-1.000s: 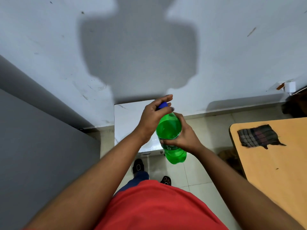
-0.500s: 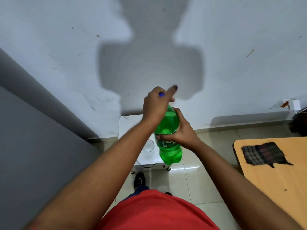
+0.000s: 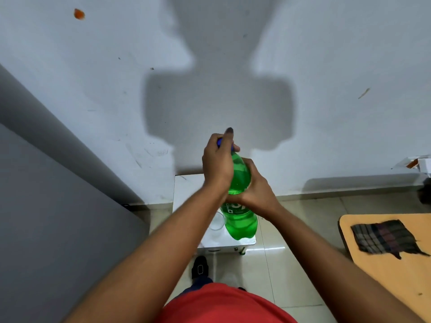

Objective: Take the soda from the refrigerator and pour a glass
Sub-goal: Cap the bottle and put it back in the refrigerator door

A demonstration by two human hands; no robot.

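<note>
While we're looking straight down, the nearest thing is our red shirt [image 3: 224, 304] at the bottom edge, with both bare forearms running up from it toward the middle. A dark shoe [image 3: 199, 268] pokes out on the tiled floor [image 3: 303, 229] just past the shirt.

Past that we're holding the green soda bottle [image 3: 239, 220] out in front of us, upright and leaning a bit away — its base hangs over the front of a small white table [image 3: 184, 190] that stands against the wall. Our right hand [image 3: 257, 192] is wrapped around the middle of the bottle, fingers curled round the green plastic just above the label. Our left hand [image 3: 218, 163] is clamped over the top, fingers closed round the blue cap [image 3: 219, 142], with one fingertip sticking up above it. Whether the cap is tight or loose, we can't tell.

An empty clear glass [image 3: 217, 221] stands on the white table just left of the bottle, partly hidden by our left forearm.

Off to the right there's a wooden table [image 3: 384, 271] with a dark checked cloth [image 3: 384, 238] lying flat on it. On the left is a big grey panel [image 3: 58, 229]. Furthest back is the pale wall [image 3: 326, 66] — our shadow falls across it.
</note>
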